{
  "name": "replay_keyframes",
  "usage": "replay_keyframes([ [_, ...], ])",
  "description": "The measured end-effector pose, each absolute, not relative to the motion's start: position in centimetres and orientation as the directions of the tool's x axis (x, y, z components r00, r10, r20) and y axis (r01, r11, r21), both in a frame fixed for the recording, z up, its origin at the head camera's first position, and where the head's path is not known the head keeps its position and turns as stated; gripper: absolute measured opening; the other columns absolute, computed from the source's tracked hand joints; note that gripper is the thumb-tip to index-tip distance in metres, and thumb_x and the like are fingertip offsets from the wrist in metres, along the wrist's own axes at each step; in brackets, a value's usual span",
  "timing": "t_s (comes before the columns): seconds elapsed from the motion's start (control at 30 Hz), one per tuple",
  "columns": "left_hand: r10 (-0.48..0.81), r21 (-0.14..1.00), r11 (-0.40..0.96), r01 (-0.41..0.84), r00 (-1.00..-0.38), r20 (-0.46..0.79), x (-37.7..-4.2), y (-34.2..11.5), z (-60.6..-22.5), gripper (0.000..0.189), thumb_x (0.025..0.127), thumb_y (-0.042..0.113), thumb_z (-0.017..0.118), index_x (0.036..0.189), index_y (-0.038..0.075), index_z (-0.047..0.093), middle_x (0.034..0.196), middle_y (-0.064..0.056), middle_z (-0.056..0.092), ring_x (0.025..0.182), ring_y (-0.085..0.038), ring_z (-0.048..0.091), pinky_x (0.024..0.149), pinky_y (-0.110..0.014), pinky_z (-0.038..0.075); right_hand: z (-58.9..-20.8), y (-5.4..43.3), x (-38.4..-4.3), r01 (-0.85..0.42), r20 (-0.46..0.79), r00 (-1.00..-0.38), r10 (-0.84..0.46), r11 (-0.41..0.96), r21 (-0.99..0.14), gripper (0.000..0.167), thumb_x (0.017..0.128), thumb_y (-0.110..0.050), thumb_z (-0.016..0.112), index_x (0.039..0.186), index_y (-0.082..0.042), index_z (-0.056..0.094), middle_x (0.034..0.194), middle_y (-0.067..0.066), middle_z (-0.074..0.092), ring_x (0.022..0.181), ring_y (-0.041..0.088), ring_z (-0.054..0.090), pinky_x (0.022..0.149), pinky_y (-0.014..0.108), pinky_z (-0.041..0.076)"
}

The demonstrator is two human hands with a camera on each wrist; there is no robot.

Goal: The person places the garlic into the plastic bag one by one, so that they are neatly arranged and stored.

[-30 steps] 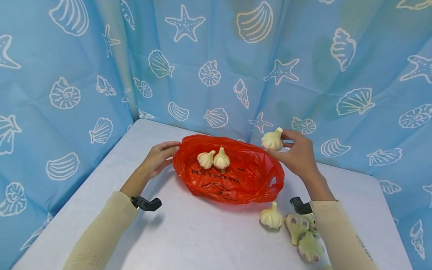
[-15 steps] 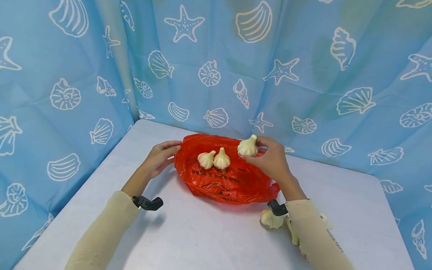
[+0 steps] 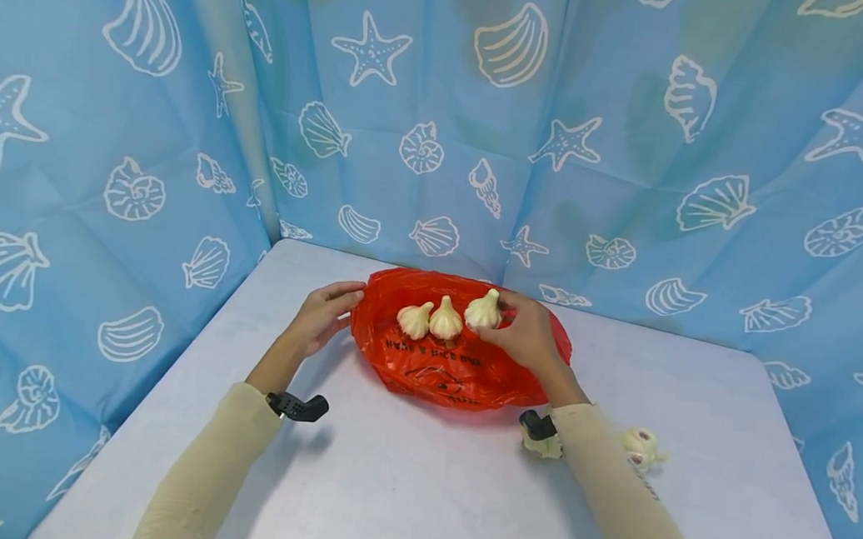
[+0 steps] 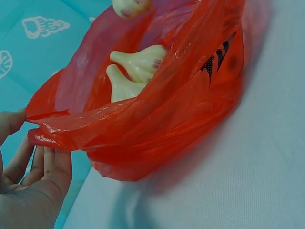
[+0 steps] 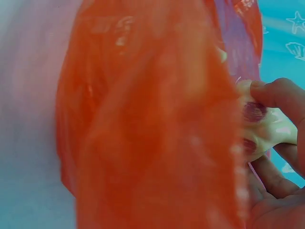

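A red plastic bag (image 3: 409, 372) with black print lies spread on the table, its mouth upward. My left hand (image 3: 315, 320) pinches the bag's left rim; the left wrist view shows thumb and fingers (image 4: 59, 171) at that edge. Two pale garlic bulbs (image 3: 414, 322) (image 3: 446, 319) rest side by side inside. A third garlic bulb (image 3: 484, 309) is gripped by my right hand (image 3: 528, 335), over the right part of the bag's opening. In the right wrist view, blurred red plastic partly covers this bulb (image 5: 274, 129), whose purple spots show.
Another garlic bulb (image 3: 543, 444) lies on the white table (image 3: 386, 483) in front of the bag, partly behind the right wrist camera (image 3: 538, 425). More bulbs (image 3: 640, 449) show around the right sleeve (image 3: 619, 491). A blue shell-print curtain (image 3: 438, 178) stands behind and beside the table.
My right hand has carried its garlic bulb leftward and down, from the bag's right rim to beside the two bulbs inside. The left hand keeps its place on the rim.
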State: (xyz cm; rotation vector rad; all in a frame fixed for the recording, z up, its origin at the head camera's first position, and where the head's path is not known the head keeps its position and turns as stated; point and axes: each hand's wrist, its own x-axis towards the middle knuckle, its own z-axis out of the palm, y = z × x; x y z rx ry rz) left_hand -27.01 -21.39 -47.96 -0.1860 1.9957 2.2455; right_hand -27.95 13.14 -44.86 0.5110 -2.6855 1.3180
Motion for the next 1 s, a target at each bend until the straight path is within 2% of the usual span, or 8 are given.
replay_keyframes([
  [0.13, 0.008, 0.976, -0.116, -0.182, -0.983, -0.182, -26.9, -21.4, -48.0, 0.045, 0.093, 0.028, 0.067, 0.134, 0.012, 0.056, 0.136, -0.004, 0.054, 0.122, -0.023, 0.053, 0.095, -0.033, 0.05, -45.7, 12.9, -28.5, -0.348, 0.253, -0.938, -0.239, 0.608, -0.714, 0.057, 0.074, -0.023, 0.086, 0.123, -0.003, 0.065, 0.115, 0.011, 0.067, 0.103, 0.028, 0.063, 0.085, 0.043, 0.055],
  [0.37, 0.011, 0.976, -0.126, -0.179, -0.984, -0.179, -27.0, -21.5, -48.0, 0.043, 0.094, 0.027, 0.067, 0.133, 0.012, 0.057, 0.135, -0.004, 0.055, 0.122, -0.024, 0.053, 0.095, -0.035, 0.05, -46.8, 12.3, -29.2, -0.296, 0.197, -0.955, -0.222, 0.649, -0.701, 0.06, 0.076, -0.025, 0.085, 0.126, -0.002, 0.062, 0.118, 0.012, 0.066, 0.104, 0.028, 0.059, 0.09, 0.046, 0.053],
  [0.77, 0.008, 0.974, -0.131, -0.186, -0.982, -0.187, -27.1, -21.9, -48.4, 0.047, 0.092, 0.029, 0.068, 0.135, 0.012, 0.056, 0.136, -0.005, 0.054, 0.122, -0.024, 0.053, 0.095, -0.034, 0.05, -47.8, 11.8, -29.4, -0.259, 0.157, -0.965, -0.208, 0.679, -0.687, 0.057, 0.078, -0.023, 0.083, 0.125, 0.0, 0.062, 0.115, 0.012, 0.066, 0.099, 0.027, 0.059, 0.089, 0.044, 0.053],
  [0.93, 0.01, 0.974, -0.129, -0.188, -0.982, -0.188, -27.1, -21.9, -48.6, 0.048, 0.092, 0.03, 0.069, 0.135, 0.013, 0.056, 0.136, -0.004, 0.054, 0.122, -0.023, 0.052, 0.095, -0.034, 0.05, -48.4, 11.6, -29.6, -0.279, 0.194, -0.96, -0.201, 0.668, -0.69, 0.045, 0.077, -0.021, 0.084, 0.114, -0.003, 0.067, 0.104, 0.009, 0.069, 0.09, 0.024, 0.06, 0.081, 0.039, 0.056],
  [1.0, 0.011, 0.973, -0.134, -0.19, -0.982, -0.19, -27.1, -21.9, -48.6, 0.047, 0.092, 0.029, 0.069, 0.135, 0.013, 0.056, 0.136, -0.004, 0.054, 0.122, -0.023, 0.053, 0.095, -0.034, 0.05, -48.6, 11.6, -29.7, -0.292, 0.213, -0.956, -0.2, 0.669, -0.684, 0.04, 0.076, -0.02, 0.084, 0.109, -0.003, 0.068, 0.096, 0.007, 0.069, 0.084, 0.023, 0.059, 0.073, 0.036, 0.056],
])
